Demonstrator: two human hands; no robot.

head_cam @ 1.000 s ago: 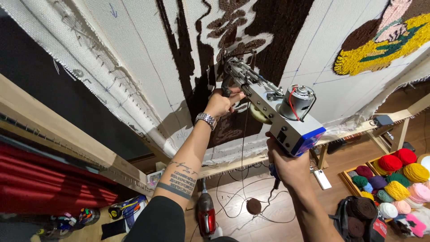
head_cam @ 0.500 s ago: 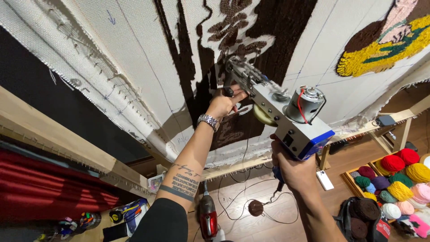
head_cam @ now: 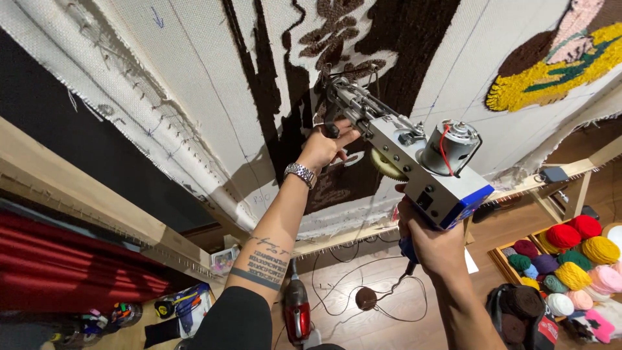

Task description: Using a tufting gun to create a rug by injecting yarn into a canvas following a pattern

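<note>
Gun [head_cam: 414,162] nose seemingly at cloth [head_cam: 194,97]

The right hand [head_cam: 433,243] grips the blue handle of a tufting gun [head_cam: 414,155], its needle end pressed against the stretched backing cloth [head_cam: 194,84]. The left hand [head_cam: 324,146], with a wristwatch [head_cam: 300,173], holds the gun's front grip near a dark brown tufted patch [head_cam: 395,39]. Toward the cloth's upper right corner sits a yellow tufted shape [head_cam: 544,78]. On the floor lie a red tool [head_cam: 298,317] and, at right, a box of coloured yarn balls [head_cam: 570,259].
</note>
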